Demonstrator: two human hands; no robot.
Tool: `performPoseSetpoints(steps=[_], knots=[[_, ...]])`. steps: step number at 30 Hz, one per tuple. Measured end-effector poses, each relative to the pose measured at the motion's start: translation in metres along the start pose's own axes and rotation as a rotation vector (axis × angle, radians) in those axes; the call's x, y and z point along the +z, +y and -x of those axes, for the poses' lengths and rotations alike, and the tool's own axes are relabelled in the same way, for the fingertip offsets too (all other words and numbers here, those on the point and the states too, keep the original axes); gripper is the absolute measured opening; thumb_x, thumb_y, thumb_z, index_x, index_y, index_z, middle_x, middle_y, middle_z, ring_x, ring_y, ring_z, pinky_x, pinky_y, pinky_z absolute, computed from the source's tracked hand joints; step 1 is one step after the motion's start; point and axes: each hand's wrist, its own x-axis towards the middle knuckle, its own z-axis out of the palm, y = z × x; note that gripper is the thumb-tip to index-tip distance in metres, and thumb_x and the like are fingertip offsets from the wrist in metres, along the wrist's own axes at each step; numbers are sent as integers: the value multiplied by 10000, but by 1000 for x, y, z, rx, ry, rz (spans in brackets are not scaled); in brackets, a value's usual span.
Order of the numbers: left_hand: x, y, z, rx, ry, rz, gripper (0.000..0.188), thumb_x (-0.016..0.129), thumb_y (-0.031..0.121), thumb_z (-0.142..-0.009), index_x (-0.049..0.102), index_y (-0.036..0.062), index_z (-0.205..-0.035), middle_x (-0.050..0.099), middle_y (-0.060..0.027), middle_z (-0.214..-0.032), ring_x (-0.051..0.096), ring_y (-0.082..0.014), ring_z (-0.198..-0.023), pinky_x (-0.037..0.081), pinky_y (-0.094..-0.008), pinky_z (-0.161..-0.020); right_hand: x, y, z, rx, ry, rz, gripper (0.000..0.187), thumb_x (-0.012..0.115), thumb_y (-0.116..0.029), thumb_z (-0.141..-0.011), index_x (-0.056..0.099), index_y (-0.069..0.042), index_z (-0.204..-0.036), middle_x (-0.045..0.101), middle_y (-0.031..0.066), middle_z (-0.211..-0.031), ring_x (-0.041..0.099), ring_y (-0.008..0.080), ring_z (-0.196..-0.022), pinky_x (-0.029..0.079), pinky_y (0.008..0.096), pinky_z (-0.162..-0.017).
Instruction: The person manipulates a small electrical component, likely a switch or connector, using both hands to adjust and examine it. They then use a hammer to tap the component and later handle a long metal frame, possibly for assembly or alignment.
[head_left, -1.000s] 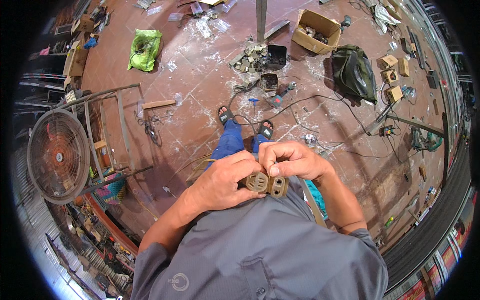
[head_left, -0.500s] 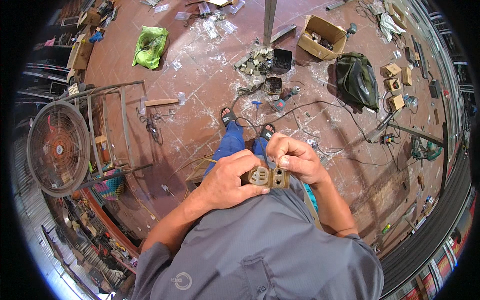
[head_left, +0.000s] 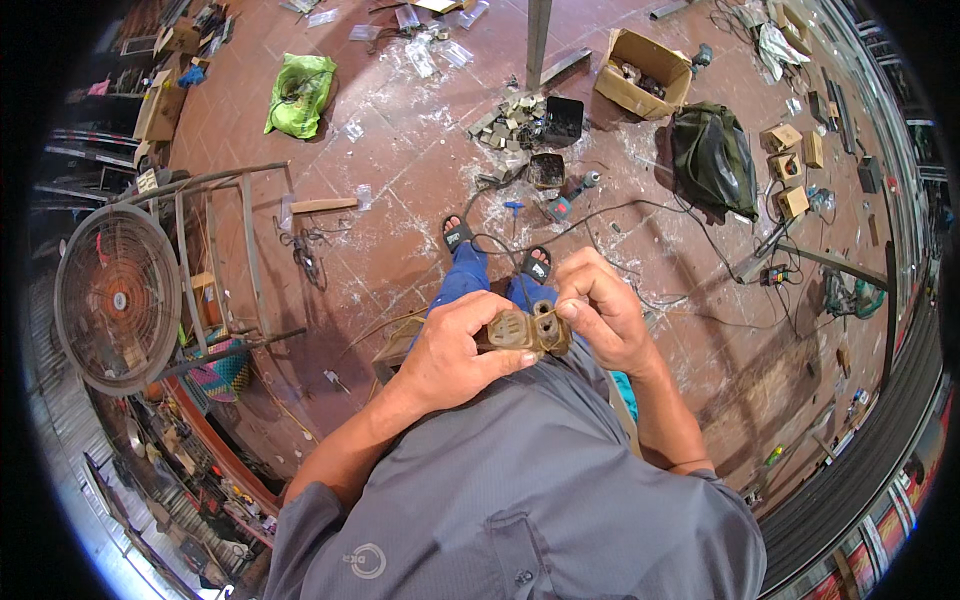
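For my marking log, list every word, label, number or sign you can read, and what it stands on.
Shirt: ring-shaped logo with short lettering beside it; I won't copy brand letters.
Sandals: pale lettering on the straps, too small to read.
Pale tag above the fan: dark marks, too small to read.
Block in the left hand: slots and holes, no legible text.
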Motion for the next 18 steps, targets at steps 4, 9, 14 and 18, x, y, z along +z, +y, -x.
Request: performPoseSetpoints(steps=[4,9,14,18], knots=[[0,-3,0,1,-16,-22,382,906,198,-803,713,0,-1068,679,-115,-942,662,-253,-853,519,-365,-774,1,4,1,-3,-1,22,123,665,-139,-1028,622,-33,-983,598,116,-1010,595,263,-961,485,380,-882],[3,-6,0,-11,34,22,362,904,177,-814,711,3,-1067,670,-98,-936,659,-219,-873,515,-349,-797,0,6,0,41,38,-43,148,672,-159,-1031,638,-26,-977,611,106,-1017,596,222,-953,483,358,-868],[7,-19,3,-132,83,300,395,875,174,-879,666,-5,-1162,686,-46,-986,645,-143,-889,520,-294,-830,9,18,3,156,222,-296,211,628,-206,-1082,673,-1,-1068,609,83,-1070,582,146,-965,483,319,-857],[6,-25,2,-173,103,507,402,829,176,-939,620,-11,-1228,705,-42,-1035,650,-108,-872,522,-252,-786,10,24,5,189,208,-345,305,597,-255,-1106,685,30,-1170,650,91,-1115,622,159,-1019,502,316,-906]])
